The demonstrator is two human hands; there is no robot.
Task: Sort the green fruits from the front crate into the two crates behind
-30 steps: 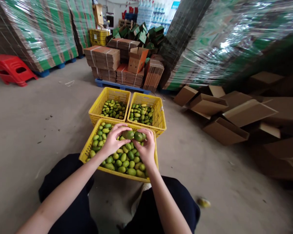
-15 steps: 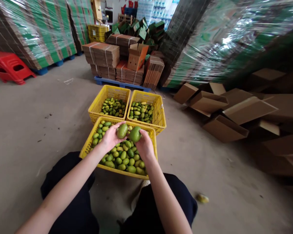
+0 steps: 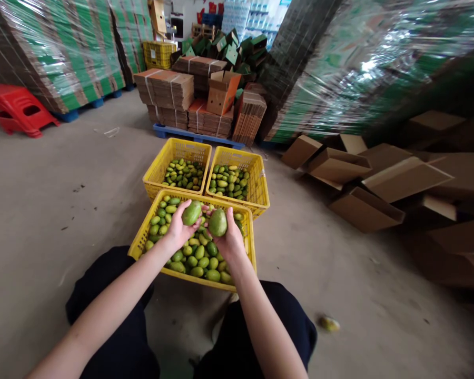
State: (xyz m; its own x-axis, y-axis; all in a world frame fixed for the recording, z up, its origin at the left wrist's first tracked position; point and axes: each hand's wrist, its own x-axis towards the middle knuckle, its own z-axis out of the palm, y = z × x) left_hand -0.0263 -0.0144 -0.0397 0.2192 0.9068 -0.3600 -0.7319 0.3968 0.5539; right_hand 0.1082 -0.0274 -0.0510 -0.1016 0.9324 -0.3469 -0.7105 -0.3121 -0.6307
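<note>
In my left hand (image 3: 180, 227) is a green mango (image 3: 191, 213), held with the fingers under it and the thumb against its side. My right hand (image 3: 229, 238) grips a second, rounder green mango (image 3: 218, 222). Both are held up side by side, a small gap apart, over the near yellow crate (image 3: 158, 196). That crate is filled with green and yellowish mangoes (image 3: 199, 252), partly hidden by my hands and forearms.
Behind the near crate stand two more yellow crates (image 3: 152, 181) (image 3: 263, 192), partly filled with mangoes. Flattened cartons (image 3: 164, 87) sit on a blue pallet (image 3: 181, 131). Open cardboard boxes (image 3: 365, 208) lie right, a red stool (image 3: 19, 110) left. A yellowish fruit (image 3: 328, 322) lies on the floor.
My left hand has shifted slightly left with its mango, now tilted. The right hand has turned and lowered a little, showing another side of its mango.
</note>
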